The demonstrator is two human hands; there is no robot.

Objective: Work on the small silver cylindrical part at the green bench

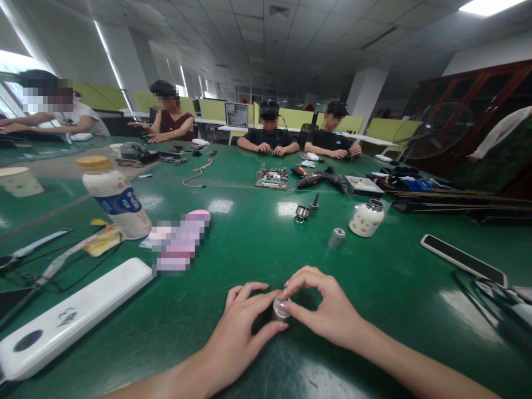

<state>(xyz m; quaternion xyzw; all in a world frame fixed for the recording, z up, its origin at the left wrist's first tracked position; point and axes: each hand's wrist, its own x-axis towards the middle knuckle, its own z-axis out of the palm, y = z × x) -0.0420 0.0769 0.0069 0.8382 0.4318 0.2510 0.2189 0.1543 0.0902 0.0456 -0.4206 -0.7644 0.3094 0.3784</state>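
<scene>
A small silvery metal cylinder (281, 313) stands on the green table in front of me. From its left side, the thumb and fingers of my left hand (236, 321) close around it. My right hand (326, 302) pinches its top rim between thumb and index finger. What lies under those fingertips is partly hidden. Beyond my right hand stands a grey cylinder (336, 238). Farther right is a white flask body (366, 219) with small printed figures and a bare metal neck. A metal piece with a ring (302, 214) lies near a dark stopper-like part (315, 203).
On the left are a long white device (75, 316), a bottle with an orange cap (114, 194) and a pink-purple item (185, 241). A circuit board (271, 177) and power drills (320, 178) lie ahead. To the right is a phone-like slab (463, 259). Several people sit across the table.
</scene>
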